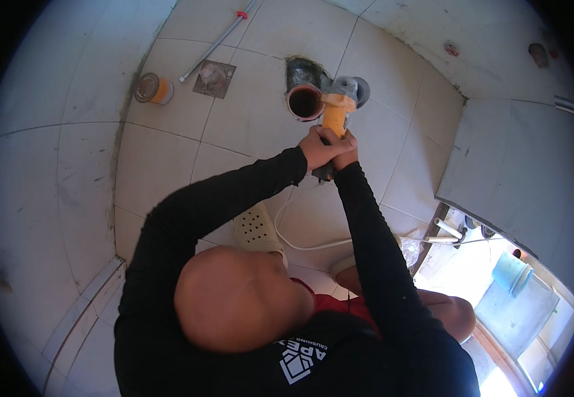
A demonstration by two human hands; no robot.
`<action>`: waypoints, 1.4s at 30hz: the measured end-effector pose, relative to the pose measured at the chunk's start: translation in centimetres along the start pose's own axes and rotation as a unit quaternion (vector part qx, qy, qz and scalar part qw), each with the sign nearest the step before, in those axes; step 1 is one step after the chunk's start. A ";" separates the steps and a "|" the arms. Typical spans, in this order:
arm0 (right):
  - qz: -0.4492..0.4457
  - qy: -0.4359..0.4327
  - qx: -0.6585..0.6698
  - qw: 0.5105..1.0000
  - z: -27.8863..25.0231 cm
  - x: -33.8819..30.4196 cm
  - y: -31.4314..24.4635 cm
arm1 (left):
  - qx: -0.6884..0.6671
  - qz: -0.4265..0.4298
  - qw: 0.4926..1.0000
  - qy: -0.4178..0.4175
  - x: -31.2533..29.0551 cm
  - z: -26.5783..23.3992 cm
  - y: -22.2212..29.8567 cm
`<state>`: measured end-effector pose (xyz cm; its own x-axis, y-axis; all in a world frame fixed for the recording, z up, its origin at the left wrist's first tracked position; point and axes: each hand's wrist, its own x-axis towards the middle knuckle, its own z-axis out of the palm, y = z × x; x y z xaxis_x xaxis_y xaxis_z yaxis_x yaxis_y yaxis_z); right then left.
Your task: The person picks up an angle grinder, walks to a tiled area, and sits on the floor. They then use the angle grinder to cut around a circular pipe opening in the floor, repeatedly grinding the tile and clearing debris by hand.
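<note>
Both my hands are wrapped around a yellow angle grinder (pixel 334 119) with a grey head and a round disc (pixel 363 92) at its far right. My left hand (pixel 316 148) closes over the body from the left. My right hand (pixel 346 153) grips it beside and partly behind the left, and some of its fingers are hidden. Just left of the grinder's head, an open reddish-brown drain pipe (pixel 290 106) stands up from the tiled floor. Whether the disc touches the pipe cannot be made out. A rough-edged dark opening (pixel 305 69) lies behind the pipe.
A pale cord (pixel 287 241) curves over the floor near my sandal (pixel 254 228). At the left are an orange-labelled can (pixel 154 89), a square floor drain (pixel 214 78) and a thin metal rod (pixel 215 46). A doorway at the right shows a blue bucket (pixel 512 272). Walls rise on both sides.
</note>
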<state>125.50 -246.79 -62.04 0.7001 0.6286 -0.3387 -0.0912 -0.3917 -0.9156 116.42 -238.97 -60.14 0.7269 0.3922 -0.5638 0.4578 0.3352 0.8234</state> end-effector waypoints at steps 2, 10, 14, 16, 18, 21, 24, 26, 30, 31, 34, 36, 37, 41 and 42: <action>-0.007 -0.018 -0.003 1.000 -1.1 0.1 1.0 | 0.088 -0.005 0.996 -0.028 -0.1 0.3 0.5; -0.171 -0.099 -0.096 0.976 -2.6 3.0 3.9 | 0.164 -0.071 0.984 -0.010 -0.1 2.2 3.9; 0.150 -0.090 0.139 0.975 -3.7 3.4 3.7 | 0.113 -0.078 0.991 0.005 0.3 2.2 3.6; 0.151 -0.114 0.128 0.974 -4.4 3.8 4.2 | 0.099 -0.076 0.992 0.015 0.5 2.5 3.1; 0.148 -0.140 0.122 0.971 -4.8 4.9 5.3 | 0.090 -0.075 0.992 0.047 0.8 3.1 2.7; 0.181 -0.182 0.165 0.952 -5.0 6.8 6.8 | 0.065 -0.092 0.988 0.103 1.1 4.3 2.5; 0.234 -0.205 0.240 0.920 -5.3 7.2 7.3 | 0.064 -0.090 0.986 0.125 1.3 5.0 2.2; 0.194 -0.185 0.212 0.940 -5.6 6.6 6.8 | 0.065 -0.086 0.985 0.132 1.3 5.2 2.1; 0.213 -0.217 0.242 0.921 -5.4 5.5 5.4 | 0.047 -0.093 0.984 0.148 1.2 5.1 2.0; 0.216 -0.222 0.244 0.919 -5.2 5.6 5.1 | 0.038 -0.097 0.984 0.143 1.2 5.1 2.0; 0.215 -0.221 0.237 0.921 -4.8 5.5 4.7 | 0.039 -0.105 0.982 0.155 1.3 5.1 2.0; 0.213 -0.218 0.229 0.924 -4.8 5.6 4.7 | 0.037 -0.103 0.980 0.164 1.4 5.2 1.9; 0.214 -0.217 0.226 0.925 -4.8 5.6 4.8 | 0.029 -0.109 0.980 0.161 1.5 5.2 1.8; 0.211 -0.215 0.209 0.930 -4.7 5.5 4.7 | 0.015 -0.102 0.979 0.175 1.9 5.2 1.3; 0.211 -0.213 0.204 0.932 -4.7 5.5 4.6 | 0.014 -0.096 0.980 0.172 2.0 5.2 1.1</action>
<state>132.21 -248.32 -67.13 0.2042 0.7196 -0.6637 -0.6175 -0.4314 -0.6578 121.04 -242.26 -60.05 0.4132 0.5911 -0.6928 0.5861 0.4097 0.6991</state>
